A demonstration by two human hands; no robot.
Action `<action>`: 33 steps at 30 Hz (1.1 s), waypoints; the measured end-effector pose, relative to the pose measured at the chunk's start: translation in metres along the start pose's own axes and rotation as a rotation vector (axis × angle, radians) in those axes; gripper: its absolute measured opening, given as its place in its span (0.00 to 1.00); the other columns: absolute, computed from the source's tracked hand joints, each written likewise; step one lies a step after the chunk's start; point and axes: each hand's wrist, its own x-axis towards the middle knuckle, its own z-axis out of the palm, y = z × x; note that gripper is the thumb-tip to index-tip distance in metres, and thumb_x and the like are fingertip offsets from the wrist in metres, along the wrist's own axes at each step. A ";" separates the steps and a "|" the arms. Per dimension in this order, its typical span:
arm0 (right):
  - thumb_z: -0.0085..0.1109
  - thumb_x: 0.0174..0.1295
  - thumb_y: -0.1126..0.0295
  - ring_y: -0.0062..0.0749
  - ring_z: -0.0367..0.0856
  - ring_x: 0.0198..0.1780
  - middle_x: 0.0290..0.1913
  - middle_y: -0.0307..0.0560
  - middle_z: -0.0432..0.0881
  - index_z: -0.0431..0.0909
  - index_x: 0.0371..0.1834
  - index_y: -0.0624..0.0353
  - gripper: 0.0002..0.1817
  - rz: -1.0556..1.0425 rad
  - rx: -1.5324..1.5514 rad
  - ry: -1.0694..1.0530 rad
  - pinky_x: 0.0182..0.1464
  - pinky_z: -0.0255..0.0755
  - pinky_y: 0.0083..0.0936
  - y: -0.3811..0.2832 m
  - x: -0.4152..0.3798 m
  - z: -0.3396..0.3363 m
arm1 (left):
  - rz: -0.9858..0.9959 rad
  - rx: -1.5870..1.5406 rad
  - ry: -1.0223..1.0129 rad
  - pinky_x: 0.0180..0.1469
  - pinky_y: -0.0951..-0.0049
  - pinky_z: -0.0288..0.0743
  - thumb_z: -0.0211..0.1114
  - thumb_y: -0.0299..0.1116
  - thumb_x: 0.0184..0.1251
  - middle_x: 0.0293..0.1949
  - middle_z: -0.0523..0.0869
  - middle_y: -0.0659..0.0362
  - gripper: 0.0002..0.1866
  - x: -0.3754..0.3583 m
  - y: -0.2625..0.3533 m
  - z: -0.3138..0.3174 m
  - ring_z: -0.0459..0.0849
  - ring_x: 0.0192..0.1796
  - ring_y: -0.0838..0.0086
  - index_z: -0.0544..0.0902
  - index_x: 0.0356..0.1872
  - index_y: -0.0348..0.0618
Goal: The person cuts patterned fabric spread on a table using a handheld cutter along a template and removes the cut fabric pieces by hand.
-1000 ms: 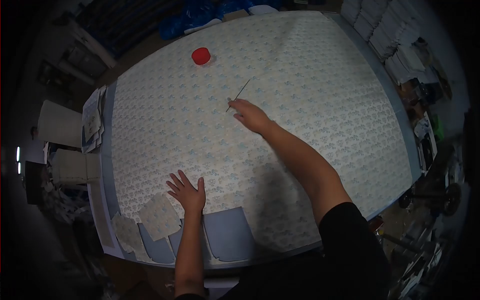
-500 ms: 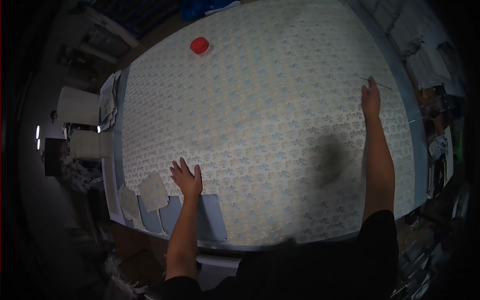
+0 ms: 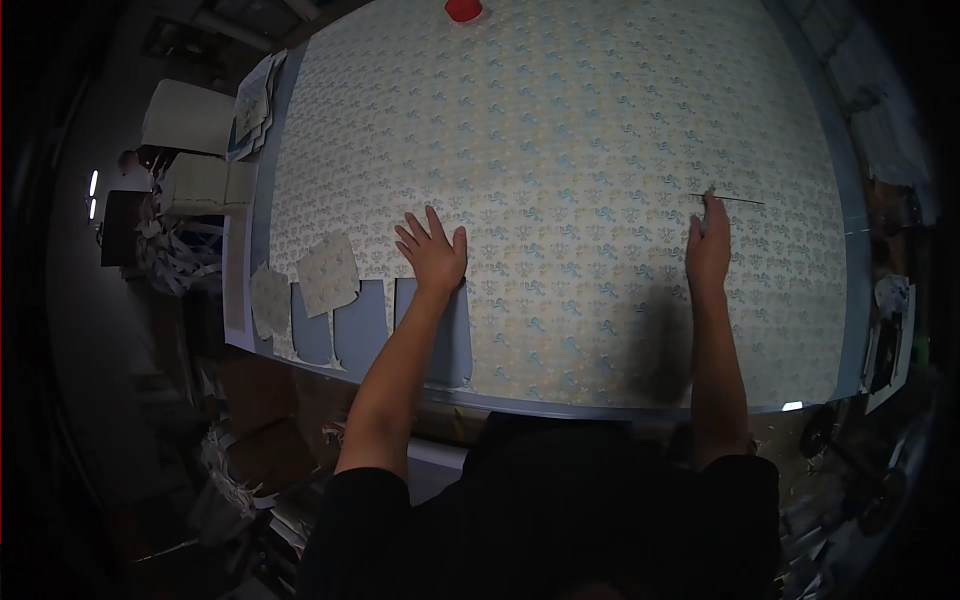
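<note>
A large sheet of patterned fabric lies flat over the blue-grey table. My left hand rests on the fabric with its fingers spread, just above the cut-out openings near the front edge. Two loose cut pieces, one larger and one smaller, lie to its left. On the right, my right hand is closed on a thin dark rod-like tool held crosswise over the fabric; what kind of tool it is cannot be made out.
A red round object sits on the fabric at the far side. Stacked papers or cut pieces lie at the left edge. Beyond the left side stand pale padded blocks. Papers and dark items are at the right.
The view has shifted, so the table sits higher and the red object is near the top edge. My right hand has moved left and nearer with the thin tool. My left hand stays spread.
</note>
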 end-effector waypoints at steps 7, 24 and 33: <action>0.60 0.69 0.77 0.61 0.65 0.79 0.74 0.66 0.72 0.73 0.71 0.61 0.25 -0.098 0.111 -0.310 0.77 0.63 0.44 -0.125 -0.136 0.035 | 0.409 -0.055 -0.091 0.79 0.25 0.34 0.57 0.57 0.78 0.83 0.46 0.32 0.42 -0.071 0.008 -0.011 0.36 0.82 0.24 0.58 0.84 0.46; 0.60 0.73 0.78 0.49 0.77 0.73 0.71 0.61 0.78 0.69 0.75 0.61 0.27 0.059 0.718 -0.408 0.71 0.71 0.34 -0.188 -0.301 0.036 | 0.566 -0.533 -0.227 0.82 0.34 0.41 0.65 0.46 0.73 0.81 0.60 0.39 0.36 -0.161 -0.047 -0.039 0.49 0.84 0.36 0.69 0.78 0.42; 0.69 0.63 0.74 0.63 0.73 0.71 0.71 0.63 0.77 0.76 0.60 0.64 0.22 -0.250 0.184 -0.341 0.75 0.64 0.50 -0.112 -0.266 -0.015 | 0.538 -0.340 -0.215 0.79 0.25 0.40 0.73 0.63 0.61 0.82 0.58 0.41 0.47 -0.228 -0.024 -0.046 0.46 0.84 0.33 0.73 0.77 0.48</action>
